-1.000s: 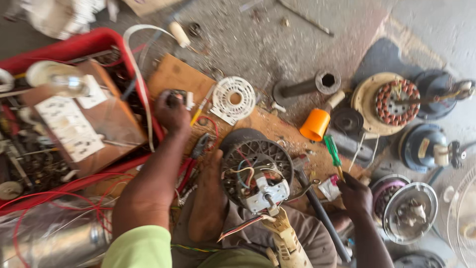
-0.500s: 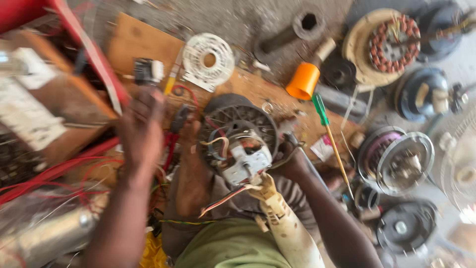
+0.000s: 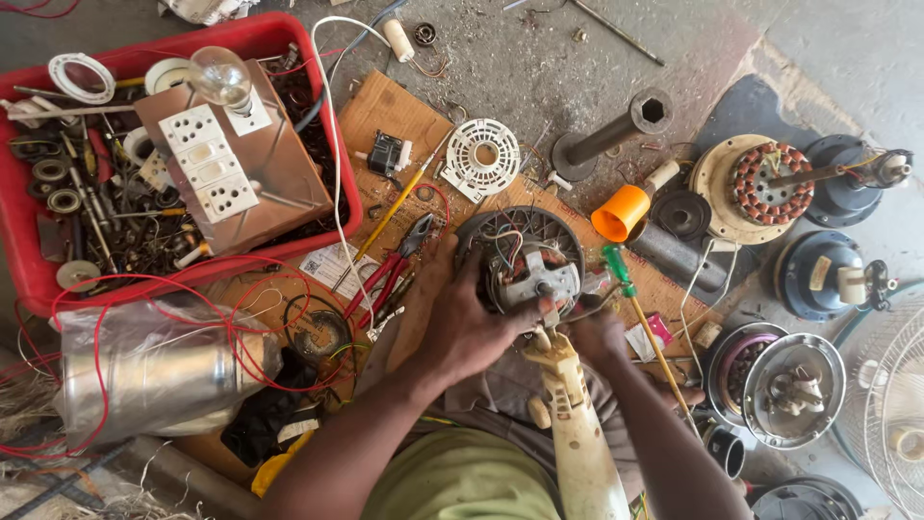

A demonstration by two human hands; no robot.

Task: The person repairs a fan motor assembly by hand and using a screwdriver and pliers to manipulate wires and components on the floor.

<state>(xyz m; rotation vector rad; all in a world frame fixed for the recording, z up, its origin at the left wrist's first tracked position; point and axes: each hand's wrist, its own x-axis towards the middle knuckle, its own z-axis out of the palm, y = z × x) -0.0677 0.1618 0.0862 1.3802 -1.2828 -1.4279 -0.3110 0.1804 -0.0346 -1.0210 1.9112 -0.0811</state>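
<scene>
Hands grip a fan motor (image 3: 520,265) over the person's lap: the left hand (image 3: 462,323) closes around its rim, while the right hand (image 3: 595,332) seems to clasp its far side, partly hidden. Loose wires could snag and tear if the motor twists. Beyond, pliers (image 3: 390,270), a red crate (image 3: 38,279) and a stator (image 3: 760,188) crowd the rough concrete floor (image 3: 539,58).

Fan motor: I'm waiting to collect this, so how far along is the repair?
Done: the motor is stripped open, its wires bare. In hand: the left hand and right hand both hold it on the cream stand. Left: the white cover and screwdriver lie aside, so reassembly probably remains.
</scene>
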